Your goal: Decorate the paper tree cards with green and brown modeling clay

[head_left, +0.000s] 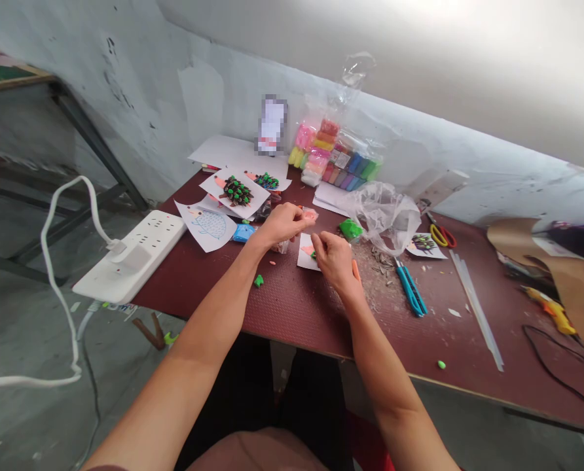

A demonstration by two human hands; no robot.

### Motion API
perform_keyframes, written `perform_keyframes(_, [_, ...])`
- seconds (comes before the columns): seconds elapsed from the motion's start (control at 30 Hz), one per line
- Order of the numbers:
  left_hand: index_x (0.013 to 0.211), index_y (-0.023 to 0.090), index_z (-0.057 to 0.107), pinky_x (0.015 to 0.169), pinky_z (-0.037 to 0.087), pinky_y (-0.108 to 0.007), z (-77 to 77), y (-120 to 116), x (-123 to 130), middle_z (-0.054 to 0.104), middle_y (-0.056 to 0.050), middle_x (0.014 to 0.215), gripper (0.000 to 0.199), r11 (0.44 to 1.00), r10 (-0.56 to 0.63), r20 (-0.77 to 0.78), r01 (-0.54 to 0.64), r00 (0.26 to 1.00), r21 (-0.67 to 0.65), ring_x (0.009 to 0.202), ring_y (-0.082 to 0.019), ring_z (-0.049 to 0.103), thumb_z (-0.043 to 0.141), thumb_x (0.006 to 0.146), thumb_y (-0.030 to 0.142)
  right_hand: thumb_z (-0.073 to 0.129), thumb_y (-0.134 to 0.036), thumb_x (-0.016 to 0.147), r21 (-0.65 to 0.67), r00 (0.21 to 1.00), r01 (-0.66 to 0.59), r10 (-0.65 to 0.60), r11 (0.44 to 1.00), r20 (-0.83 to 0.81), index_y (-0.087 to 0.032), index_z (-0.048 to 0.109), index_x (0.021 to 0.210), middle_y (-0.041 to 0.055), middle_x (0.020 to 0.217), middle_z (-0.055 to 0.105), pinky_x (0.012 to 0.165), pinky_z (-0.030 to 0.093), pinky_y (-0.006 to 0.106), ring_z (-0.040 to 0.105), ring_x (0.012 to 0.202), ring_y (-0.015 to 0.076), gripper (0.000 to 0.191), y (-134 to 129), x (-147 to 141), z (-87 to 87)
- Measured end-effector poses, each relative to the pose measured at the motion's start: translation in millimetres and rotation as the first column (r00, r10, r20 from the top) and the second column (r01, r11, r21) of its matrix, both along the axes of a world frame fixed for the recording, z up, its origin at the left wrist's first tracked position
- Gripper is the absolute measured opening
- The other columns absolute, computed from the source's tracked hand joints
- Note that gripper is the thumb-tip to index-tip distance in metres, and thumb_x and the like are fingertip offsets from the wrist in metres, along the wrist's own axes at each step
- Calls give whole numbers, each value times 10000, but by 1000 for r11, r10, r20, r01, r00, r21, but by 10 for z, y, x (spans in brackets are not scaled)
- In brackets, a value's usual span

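Note:
My left hand (285, 223) is closed, its fingertips beside a clear packet of pink clay (310, 214); I cannot tell whether they grip it. Over a small white card (306, 261), my right hand (334, 256) has its fingers pinched together, and what is in them is hidden. The card carries a pink clay shape and a bit of green, partly covered by that hand. Just right of it sits a packet of green clay (351, 228). A loose lump of green clay (258, 280) lies nearer me, left of the card.
Finished hedgehog pictures (237, 191) and a blue hedgehog drawing (208, 222) lie left. Bagged coloured clay (341, 157) and a phone (272, 124) stand behind. Seed husks (381, 260), a blue-handled cutter (410, 288), scissors (442, 235), glue sticks (478, 311) and a glue gun (552, 311) lie right.

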State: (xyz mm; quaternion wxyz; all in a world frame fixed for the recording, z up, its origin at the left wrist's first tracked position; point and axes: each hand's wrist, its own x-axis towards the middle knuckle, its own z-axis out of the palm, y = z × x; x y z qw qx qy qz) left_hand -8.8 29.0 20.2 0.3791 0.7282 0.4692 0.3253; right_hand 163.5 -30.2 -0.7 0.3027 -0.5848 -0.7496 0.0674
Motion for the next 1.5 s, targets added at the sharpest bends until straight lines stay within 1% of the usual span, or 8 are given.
perform_keyframes(0.17, [718,124,717,550,414,-227,-49,35,-2,664,-11,586,137,1000,-2,63,2,998,0,514,-122,581,664,780,235,520,-212,932,-22,994,-72,73,997,75,-212,638,795,42,780,665,687,375,294,570,730,184,181,9,-8,-4])
perform_keyframes(0.3, [717,119,739,531,401,-219,-116,83,-13,667,-15,587,174,999,-36,87,36,996,2,510,-115,571,606,785,208,527,-165,910,-21,996,-82,82,996,28,-204,692,854,52,852,703,715,401,296,594,738,178,178,3,1,-17])
perform_keyframes(0.53, [772,133,749,566,444,-228,-123,75,-11,718,-31,686,133,1000,-9,76,8,997,21,531,-119,587,625,750,177,609,-238,905,-47,997,-33,37,998,71,-212,673,759,29,755,672,688,382,298,582,724,188,161,16,15,-47])
perform_keyframes(0.73, [743,142,741,599,451,-228,-63,48,-19,704,-30,652,122,997,28,-9,-27,1000,76,571,-135,593,622,763,158,532,-154,893,-29,997,-61,62,998,53,-220,741,917,57,862,729,755,421,317,636,806,206,220,26,3,-72])
perform_keyframes(0.87, [751,146,755,655,472,-240,-43,38,-8,710,-39,663,148,995,22,-112,-11,994,95,653,-167,647,610,760,117,540,-162,898,-29,998,-43,44,999,43,-226,742,905,37,824,720,731,408,312,618,767,198,212,28,0,-93])
perform_keyframes(1.13, [868,180,803,981,491,-324,-107,16,97,776,-81,864,232,993,2,-401,47,916,112,909,-226,711,602,794,89,606,-206,944,-42,983,-2,10,999,183,-236,784,900,71,893,682,787,347,351,574,901,230,186,46,-24,-136])
perform_keyframes(1.33, [1045,174,796,941,510,-316,-128,-11,119,781,-134,1022,277,996,-1,-535,52,845,79,1012,-247,713,601,852,133,594,-250,964,-19,982,2,2,1000,190,-238,780,867,78,884,663,786,334,364,546,889,236,210,74,-38,-180])
perform_keyframes(1.5, [1050,170,803,934,515,-327,-117,-17,134,780,-154,1033,281,996,-7,-554,58,833,74,1032,-268,718,600,863,116,571,-272,980,-10,979,-3,4,1000,205,-240,780,842,81,862,660,769,322,367,526,856,235,253,103,-27,-219])
